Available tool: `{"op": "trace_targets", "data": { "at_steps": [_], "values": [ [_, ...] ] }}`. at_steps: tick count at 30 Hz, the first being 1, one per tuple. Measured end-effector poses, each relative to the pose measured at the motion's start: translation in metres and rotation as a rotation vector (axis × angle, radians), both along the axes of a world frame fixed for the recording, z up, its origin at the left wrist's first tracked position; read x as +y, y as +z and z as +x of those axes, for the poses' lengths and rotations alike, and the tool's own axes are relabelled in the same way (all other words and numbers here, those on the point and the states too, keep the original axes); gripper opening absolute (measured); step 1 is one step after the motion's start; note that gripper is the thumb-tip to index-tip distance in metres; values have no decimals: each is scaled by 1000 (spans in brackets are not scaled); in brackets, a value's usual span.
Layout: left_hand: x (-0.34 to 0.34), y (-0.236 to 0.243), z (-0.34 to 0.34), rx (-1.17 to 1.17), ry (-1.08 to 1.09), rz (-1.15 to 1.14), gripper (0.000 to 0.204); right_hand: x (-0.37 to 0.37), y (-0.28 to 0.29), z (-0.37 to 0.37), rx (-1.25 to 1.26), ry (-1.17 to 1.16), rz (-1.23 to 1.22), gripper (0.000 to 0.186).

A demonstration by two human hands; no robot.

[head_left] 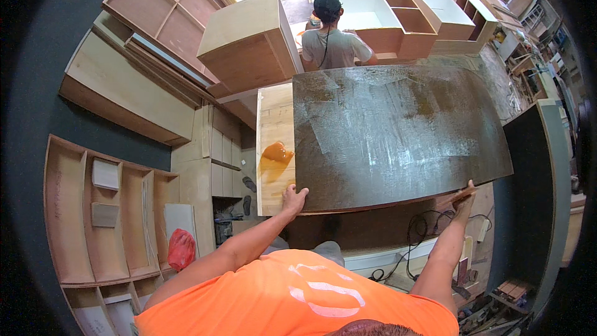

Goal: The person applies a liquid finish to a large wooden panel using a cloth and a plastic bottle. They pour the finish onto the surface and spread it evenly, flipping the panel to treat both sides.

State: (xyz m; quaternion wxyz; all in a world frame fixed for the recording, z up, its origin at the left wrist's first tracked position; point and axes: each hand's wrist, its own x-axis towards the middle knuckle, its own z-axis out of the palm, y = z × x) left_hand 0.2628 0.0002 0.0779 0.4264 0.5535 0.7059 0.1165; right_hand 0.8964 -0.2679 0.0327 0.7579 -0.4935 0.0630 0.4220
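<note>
A large dark panel with a streaked, wet-looking sheen lies in front of me over a pale wooden board. The board shows along the panel's left side, with an amber puddle of thick liquid on it. My left hand grips the panel's near left corner, thumb on top; its other fingers are partly hidden. At the near right edge, my right hand is closed around a thin, flat brown piece, with a fingertip up against the panel's edge.
Beyond the panel a person in a grey shirt works with their back to me, beside open cabinet boxes. A plywood box stands far left. Left of me is a compartmented wooden frame; a red bag and black cable lie nearby.
</note>
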Motion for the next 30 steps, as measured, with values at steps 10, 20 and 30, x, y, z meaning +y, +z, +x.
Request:
{"op": "trace_targets", "data": {
  "at_steps": [10,20,30],
  "values": [
    [3,-13,-12,-74,9,-66,79,77,129,-12,-169,-252,-248,48],
    [14,73,-8,-792,344,-469,80,67,234,65,-247,287,48,49],
    [73,69,-50,-1832,279,-489,67,134,401,-24,-838,-9,-144,50]
  ]
}}
